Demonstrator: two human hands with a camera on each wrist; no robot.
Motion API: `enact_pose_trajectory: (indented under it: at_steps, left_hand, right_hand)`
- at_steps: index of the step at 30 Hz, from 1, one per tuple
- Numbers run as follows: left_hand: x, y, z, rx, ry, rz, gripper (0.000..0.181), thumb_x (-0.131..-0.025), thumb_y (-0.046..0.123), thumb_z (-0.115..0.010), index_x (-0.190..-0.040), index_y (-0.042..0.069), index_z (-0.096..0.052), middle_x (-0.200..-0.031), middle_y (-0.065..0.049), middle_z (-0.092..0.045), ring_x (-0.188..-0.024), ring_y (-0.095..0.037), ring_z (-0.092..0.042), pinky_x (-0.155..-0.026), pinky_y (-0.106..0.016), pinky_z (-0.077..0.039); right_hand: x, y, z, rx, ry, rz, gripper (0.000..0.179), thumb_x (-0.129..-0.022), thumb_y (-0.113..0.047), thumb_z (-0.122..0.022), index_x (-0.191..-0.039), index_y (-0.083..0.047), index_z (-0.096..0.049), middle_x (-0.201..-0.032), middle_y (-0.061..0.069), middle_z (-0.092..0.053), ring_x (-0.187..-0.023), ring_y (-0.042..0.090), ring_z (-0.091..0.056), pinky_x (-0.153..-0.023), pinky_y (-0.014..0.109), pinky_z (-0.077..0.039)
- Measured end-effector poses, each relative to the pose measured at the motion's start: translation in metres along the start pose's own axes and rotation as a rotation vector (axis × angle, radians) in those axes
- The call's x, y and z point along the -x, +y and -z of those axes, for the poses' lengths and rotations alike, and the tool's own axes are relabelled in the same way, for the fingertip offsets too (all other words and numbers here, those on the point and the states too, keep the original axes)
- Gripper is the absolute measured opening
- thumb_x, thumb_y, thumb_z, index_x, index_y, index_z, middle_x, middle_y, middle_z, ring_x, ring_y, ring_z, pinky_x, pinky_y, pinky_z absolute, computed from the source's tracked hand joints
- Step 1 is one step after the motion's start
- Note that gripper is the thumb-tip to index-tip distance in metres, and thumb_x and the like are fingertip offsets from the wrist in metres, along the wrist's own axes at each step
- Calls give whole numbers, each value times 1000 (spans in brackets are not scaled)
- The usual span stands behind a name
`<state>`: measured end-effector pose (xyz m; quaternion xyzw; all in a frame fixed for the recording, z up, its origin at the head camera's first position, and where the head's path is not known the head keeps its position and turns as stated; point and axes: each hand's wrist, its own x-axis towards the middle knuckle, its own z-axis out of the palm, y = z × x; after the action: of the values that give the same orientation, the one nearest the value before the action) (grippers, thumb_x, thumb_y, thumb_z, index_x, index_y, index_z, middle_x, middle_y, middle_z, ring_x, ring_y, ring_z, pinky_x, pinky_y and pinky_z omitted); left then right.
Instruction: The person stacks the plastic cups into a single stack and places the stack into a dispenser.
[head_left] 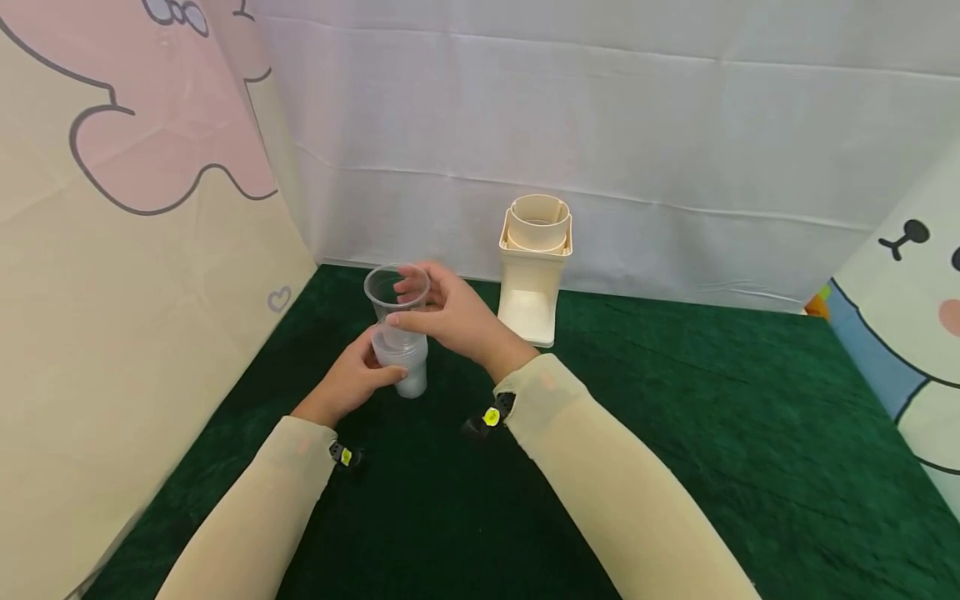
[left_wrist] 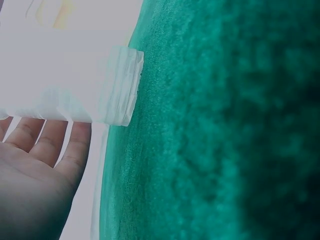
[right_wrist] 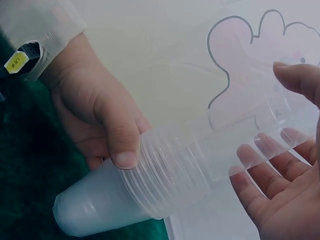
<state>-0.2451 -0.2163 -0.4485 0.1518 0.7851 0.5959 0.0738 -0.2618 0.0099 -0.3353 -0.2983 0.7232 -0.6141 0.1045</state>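
My left hand (head_left: 351, 379) grips a stack of nested clear plastic cups (right_wrist: 167, 175), its thumb across the near side in the right wrist view. Above the stack's ridged rims rises one clear plastic cup (head_left: 381, 310), standing upright and sticking up well out of the others. Around this upper cup is my right hand (head_left: 453, 321), its fingertips (right_wrist: 245, 152) against the far wall and its thumb spread away in the right wrist view. The left wrist view shows the stack's lower end (left_wrist: 120, 87) close over the green cloth (left_wrist: 190, 125).
A cream plastic stand with a round tube on top (head_left: 531, 275) stands at the back, just beyond my right wrist. White fabric (head_left: 600, 125) hangs behind it. Printed cloth walls (head_left: 165, 275) rise on both sides of the green table cover (head_left: 712, 400).
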Motion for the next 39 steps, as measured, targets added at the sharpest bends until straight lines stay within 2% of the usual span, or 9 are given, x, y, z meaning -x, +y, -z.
enact_pose_trajectory:
  at_steps: [5, 12, 21, 30, 35, 39]
  left_hand:
    - [0, -1, 0, -1, -2, 1, 71, -95, 10, -71, -155, 7, -33, -146, -18, -49, -128, -34, -53, -112, -57, -38]
    - [0, -2, 0, 11, -9, -10, 70, -95, 8, -71, -154, 7, -35, -145, -17, -50, -126, -33, -53, -111, -56, -40]
    - [0, -1, 0, 10, -16, -10, 69, -95, 8, -70, -154, 6, -35, -146, -17, -49, -128, -33, -53, -112, -57, -39]
    - [1, -3, 1, 14, -17, -24, 69, -96, 8, -70, -155, 8, -34, -146, -17, -49, -129, -34, -53, -111, -57, -39]
    - [1, -1, 0, 2, -12, -6, 69, -96, 11, -71, -155, 12, -34, -145, -15, -50, -128, -33, -52, -112, -57, -39]
    - [3, 1, 0, -10, -5, 6, 69, -96, 12, -71, -155, 12, -35, -144, -15, -50, -126, -34, -53, -111, -57, -41]
  right_hand:
    - [-1, -1, -1, 4, -3, 3, 61, -94, -17, -76, -148, -10, -48, -136, 6, -60, -125, 25, -58, -106, 34, -47]
    - [-1, 4, -4, 21, 0, -15, 61, -94, -21, -77, -147, -12, -49, -137, 7, -60, -121, 17, -60, -106, 31, -47]
    - [-2, 5, -7, 29, 8, -23, 63, -94, -22, -77, -149, -13, -47, -138, 3, -60, -127, 21, -58, -107, 32, -47]
    - [-5, 8, -7, 70, -9, -38, 65, -93, -25, -78, -149, -13, -47, -139, 5, -58, -127, 22, -57, -107, 32, -46]
    - [-3, 13, -7, 100, -7, -59, 66, -93, -28, -79, -149, -14, -47, -138, 3, -59, -129, 22, -56, -111, 34, -43]
    - [-1, 17, -9, 137, 0, -73, 64, -93, -31, -79, -148, -16, -48, -137, 0, -60, -129, 16, -55, -114, 36, -40]
